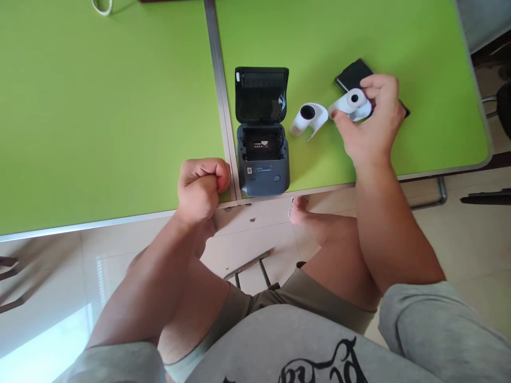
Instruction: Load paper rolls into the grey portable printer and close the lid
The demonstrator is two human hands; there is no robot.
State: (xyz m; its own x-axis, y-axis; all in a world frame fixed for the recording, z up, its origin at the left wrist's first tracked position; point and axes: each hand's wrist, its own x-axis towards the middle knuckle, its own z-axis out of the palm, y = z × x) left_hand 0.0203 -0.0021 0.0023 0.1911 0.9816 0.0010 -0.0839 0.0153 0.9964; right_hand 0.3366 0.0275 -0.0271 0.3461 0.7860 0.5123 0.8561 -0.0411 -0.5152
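Note:
A dark grey label printer (263,183) stands at the table's near edge with its lid (261,96) tipped up and its inner bay exposed. Left of it, my left hand (203,186) rests at the edge as a closed fist, and nothing shows in it. My right hand (377,119) grips a white paper roll (354,99) between thumb and fingers, with the roll's round core facing up. Between this roll and the printer lies another white paper roll (308,113), its core dark and its loose end curling out.
Behind my right hand, a black flat case-like object (353,74) is partly covered. The green table (99,117) has a metal seam (219,80) left of the printer. A white loop (102,7) lies at the far left. A metal stool or footrest (249,264) is below.

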